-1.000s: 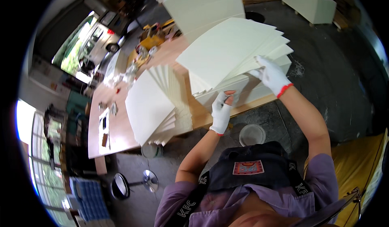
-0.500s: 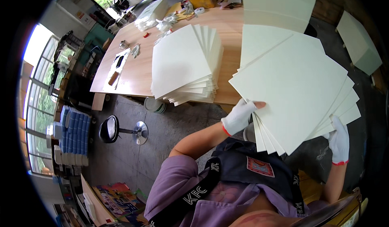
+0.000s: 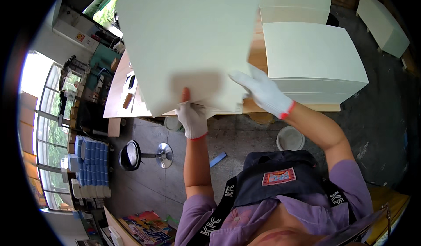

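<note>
Large white cardboard sheets (image 3: 193, 35) stand raised over the left half of the table, between my two hands. My left hand (image 3: 193, 119), in a white glove with a bare thumb tip, grips their lower edge with the thumb on the front face. At their lower right edge is my right hand (image 3: 263, 93), gloved too, its fingers closed over the margin. The sheets hide most of the stack that stood on the table behind them. A tall stack of white sheets (image 3: 313, 53) sits to the right of my right hand.
The wooden table (image 3: 258, 48) runs beneath both stacks. Another white stack (image 3: 383, 24) stands at the far right. On the floor are a black stool (image 3: 130, 155), a white bucket (image 3: 290, 139) and a blue strip (image 3: 218, 159); blue bundles (image 3: 94, 160) are piled at left.
Both hands have carried the fanned sheets from the right stack leftward to above the left stack. My right hand has shifted from their lower right corner to their right edge.
</note>
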Action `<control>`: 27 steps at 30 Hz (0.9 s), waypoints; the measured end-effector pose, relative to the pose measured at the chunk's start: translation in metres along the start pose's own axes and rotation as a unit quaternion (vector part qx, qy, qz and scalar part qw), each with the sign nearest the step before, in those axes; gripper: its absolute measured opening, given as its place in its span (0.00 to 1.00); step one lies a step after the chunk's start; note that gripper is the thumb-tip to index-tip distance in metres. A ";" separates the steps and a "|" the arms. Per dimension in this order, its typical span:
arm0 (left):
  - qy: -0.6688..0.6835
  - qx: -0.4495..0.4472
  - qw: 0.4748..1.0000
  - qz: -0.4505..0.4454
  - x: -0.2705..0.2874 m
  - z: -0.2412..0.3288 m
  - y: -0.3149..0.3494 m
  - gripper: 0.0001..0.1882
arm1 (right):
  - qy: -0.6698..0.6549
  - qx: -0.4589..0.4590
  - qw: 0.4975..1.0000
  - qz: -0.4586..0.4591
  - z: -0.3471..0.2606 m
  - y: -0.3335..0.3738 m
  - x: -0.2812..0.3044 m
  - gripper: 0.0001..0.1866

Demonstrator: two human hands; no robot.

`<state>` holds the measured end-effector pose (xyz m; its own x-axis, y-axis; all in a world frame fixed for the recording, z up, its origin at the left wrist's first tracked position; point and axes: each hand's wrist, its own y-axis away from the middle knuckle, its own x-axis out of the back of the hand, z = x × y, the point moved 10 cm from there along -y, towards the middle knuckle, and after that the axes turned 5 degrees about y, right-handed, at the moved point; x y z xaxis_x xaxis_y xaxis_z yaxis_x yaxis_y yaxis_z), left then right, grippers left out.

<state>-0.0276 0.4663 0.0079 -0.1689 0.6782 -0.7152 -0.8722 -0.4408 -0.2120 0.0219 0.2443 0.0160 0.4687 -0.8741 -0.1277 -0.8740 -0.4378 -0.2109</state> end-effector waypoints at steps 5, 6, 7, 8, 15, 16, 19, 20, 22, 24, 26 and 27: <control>0.036 0.052 0.990 0.124 0.127 -0.037 -0.063 0.12 | -0.003 -0.209 0.976 0.054 0.101 -0.075 -0.022 0.44; 0.032 0.060 0.985 0.157 0.148 -0.053 -0.066 0.13 | -0.016 -0.215 0.974 0.066 0.124 -0.080 -0.022 0.44; 0.026 0.074 0.979 0.189 0.153 -0.066 -0.062 0.14 | -0.028 -0.223 0.971 0.083 0.148 -0.082 -0.016 0.43; 0.021 0.080 0.974 0.210 0.156 -0.071 -0.059 0.15 | -0.040 -0.229 0.968 0.093 0.161 -0.085 -0.013 0.43; 0.055 0.102 0.981 0.152 0.162 -0.075 -0.050 0.15 | -0.047 -0.273 0.954 0.112 0.168 -0.077 -0.018 0.32; 0.050 0.102 0.980 0.160 0.164 -0.077 -0.051 0.14 | -0.048 -0.268 0.956 0.111 0.169 -0.078 -0.017 0.32; 0.037 0.103 0.976 0.191 0.176 -0.078 -0.055 0.11 | -0.063 -0.259 0.958 0.101 0.162 -0.080 -0.018 0.27; 0.054 0.118 0.971 0.203 0.182 -0.078 -0.054 0.11 | -0.076 -0.260 0.958 0.096 0.158 -0.079 -0.021 0.24; 0.091 0.149 0.960 0.217 0.191 -0.078 -0.052 0.12 | -0.093 -0.235 0.966 0.059 0.142 -0.070 -0.023 0.21; 0.133 0.166 0.964 0.160 0.201 -0.071 -0.033 0.14 | -0.100 -0.180 0.978 -0.006 0.121 -0.041 -0.026 0.18; 0.174 0.187 0.965 0.055 0.189 -0.074 0.000 0.16 | -0.096 -0.128 0.987 -0.034 0.145 0.009 -0.008 0.17; 0.167 0.187 0.966 0.069 0.174 -0.077 0.023 0.16 | -0.099 -0.128 0.985 -0.051 0.156 0.040 0.003 0.16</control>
<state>-0.0416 0.5291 -0.1731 -0.1930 0.3730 -0.9075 -0.9672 -0.2279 0.1120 0.0079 0.2571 -0.1437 0.5496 -0.7755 -0.3107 -0.8127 -0.5825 0.0164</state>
